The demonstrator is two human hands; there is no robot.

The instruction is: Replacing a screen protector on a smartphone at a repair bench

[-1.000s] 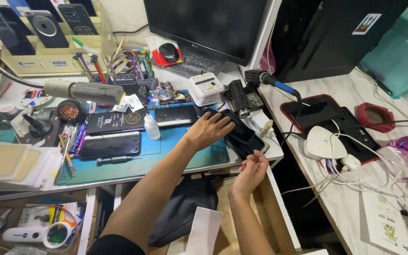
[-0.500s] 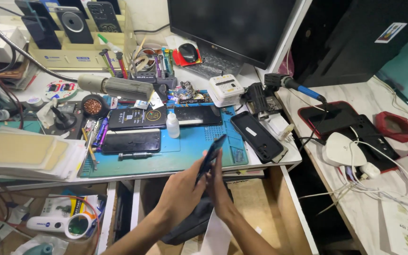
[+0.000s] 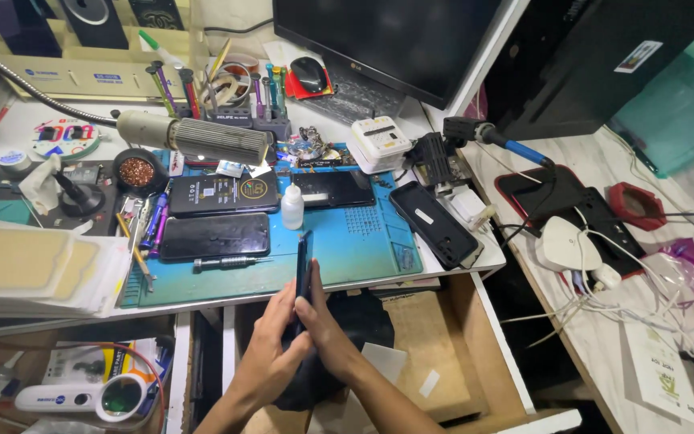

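We hold a slim black smartphone (image 3: 302, 269) on edge, its thin side turned toward the camera so that it reads as a narrow dark strip; its long axis runs nearly upright in the view, the top end leaning slightly right and reaching over the front edge of the blue work mat (image 3: 363, 249), the bottom end sunk between our palms. Our left hand (image 3: 267, 362) wraps the lower part from the left, fingers curled shut against the phone's flat face, while our right hand (image 3: 327, 333) presses in from the right with its thumb laid up along the edge; both hands are closed on the phone, which sticks out above the grip for about half its length. The pair of hands hangs over an open wooden drawer (image 3: 435, 345) below the bench, just above a dull black pouch (image 3: 355, 321) lying in it. On the mat lie other flat, glossy black phones: one face-up slab (image 3: 214, 235) at the left with a slim metal screwdriver (image 3: 230, 262) just below it, one boxed unit (image 3: 222, 193) above that, one more (image 3: 332, 189) behind a small white plastic bottle (image 3: 291, 207), and a matte black phone case (image 3: 434, 223) lying diagonally at the mat's right edge. A ribbed metal lamp head (image 3: 194, 138) on a gooseneck hangs over the rear of the mat.
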